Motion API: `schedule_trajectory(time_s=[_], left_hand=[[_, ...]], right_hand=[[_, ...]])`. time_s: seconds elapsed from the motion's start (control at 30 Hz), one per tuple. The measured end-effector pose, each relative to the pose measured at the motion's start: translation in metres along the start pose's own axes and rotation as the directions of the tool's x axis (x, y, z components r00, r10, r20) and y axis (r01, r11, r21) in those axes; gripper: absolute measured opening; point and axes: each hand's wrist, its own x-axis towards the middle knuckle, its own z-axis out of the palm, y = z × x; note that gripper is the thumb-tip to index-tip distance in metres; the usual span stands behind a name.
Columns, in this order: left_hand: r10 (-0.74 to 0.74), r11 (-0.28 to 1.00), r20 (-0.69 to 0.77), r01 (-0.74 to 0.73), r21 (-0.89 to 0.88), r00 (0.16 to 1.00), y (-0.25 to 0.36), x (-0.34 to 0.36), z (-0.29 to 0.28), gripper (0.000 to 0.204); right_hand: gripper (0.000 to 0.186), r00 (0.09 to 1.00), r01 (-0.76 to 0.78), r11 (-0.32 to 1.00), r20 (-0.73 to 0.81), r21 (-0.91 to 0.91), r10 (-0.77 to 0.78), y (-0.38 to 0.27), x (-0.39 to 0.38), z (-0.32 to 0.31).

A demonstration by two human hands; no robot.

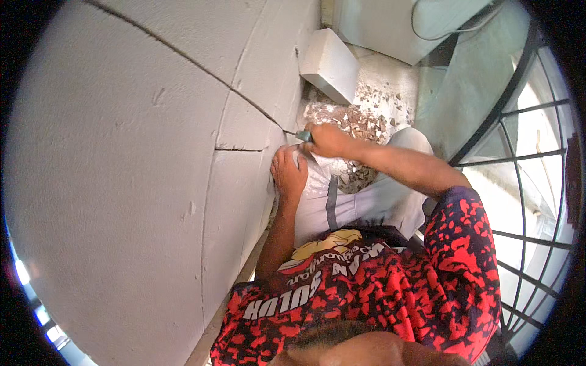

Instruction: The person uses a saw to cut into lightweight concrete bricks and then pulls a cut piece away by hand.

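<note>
My right hand (326,140) is closed around the teal handle of a tool (303,135); its thin dark end meets a dark joint in the pale block wall (140,183) on my left. My left hand (290,174), a ring on one finger, rests against the lower face of that wall just below the tool, fingers apart and slightly bent. Beneath both hands are my light trousers (311,207), dusted white, with a dark stripe.
A loose white block (329,66) leans by the wall ahead, beside scattered rubble (360,119) on the floor. Farther ahead stands a pale panel (378,24) with a cable. A curved black metal grille (516,158) runs along my right.
</note>
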Motion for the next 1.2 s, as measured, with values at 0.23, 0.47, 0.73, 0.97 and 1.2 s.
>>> schedule_trajectory(time_s=[0.23, 0.47, 0.73, 0.97, 1.2], left_hand=[[0.085, 0.996, -0.087, -0.087, -0.026, 0.993, -0.008, -0.003, 0.01, 0.032], [0.105, 0.993, -0.062, -0.107, -0.043, 0.993, 0.004, 0.002, 0.004, 0.031], [0.086, 0.996, -0.083, -0.088, -0.022, 0.993, -0.011, 0.004, 0.006, 0.033], [0.095, 0.992, -0.084, -0.101, -0.07, 0.992, -0.001, 0.017, 0.013, 0.03], [0.053, 0.995, -0.047, -0.057, -0.082, 0.997, 0.0, 0.006, 0.006, 0.032]], right_hand=[[0.034, 1.0, 0.008, 0.99, -0.02, -0.14, -0.011, -0.022, -0.03, -0.03], [0.037, 0.997, 0.03, 0.979, -0.06, -0.203, -0.043, -0.011, -0.03, -0.049], [0.031, 0.989, 0.007, 0.984, 0.144, -0.177, 0.019, -0.052, -0.045, -0.106], [0.027, 0.997, 0.078, 0.989, 0.004, -0.126, -0.078, 0.0, -0.011, -0.026], [0.026, 0.956, -0.018, 0.988, 0.286, -0.154, 0.062, -0.051, -0.078, -0.142]])
